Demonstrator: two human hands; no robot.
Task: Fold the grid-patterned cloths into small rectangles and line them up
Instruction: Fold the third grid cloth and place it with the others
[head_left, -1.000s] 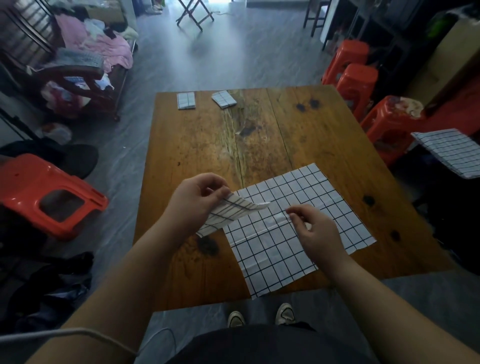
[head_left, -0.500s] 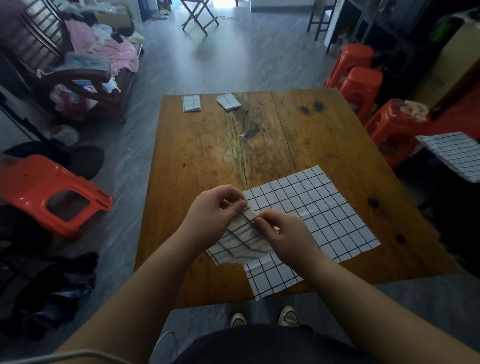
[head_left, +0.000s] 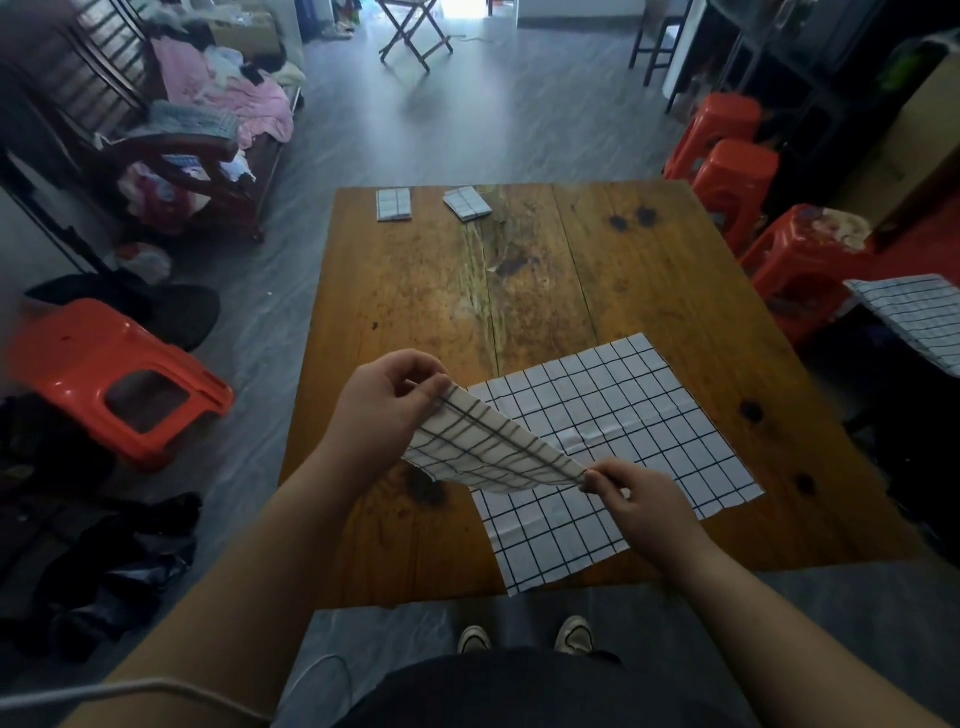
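The left hand (head_left: 387, 402) and right hand (head_left: 644, 512) each pinched a corner of the grid cloth (head_left: 623, 415) for its first fold; next, the lifted edge probably needed aligning with the opposite edge.

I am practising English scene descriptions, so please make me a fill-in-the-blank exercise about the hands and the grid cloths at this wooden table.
1. The folded cloths at the far edge of the table number ____.
2. The left hand pinches the raised edge of the unfolded cloth at its far end, the right hand at its ____ end.
3. Another grid cloth lies off the table, on the person's ____ side.
Missing words: two; near; right.
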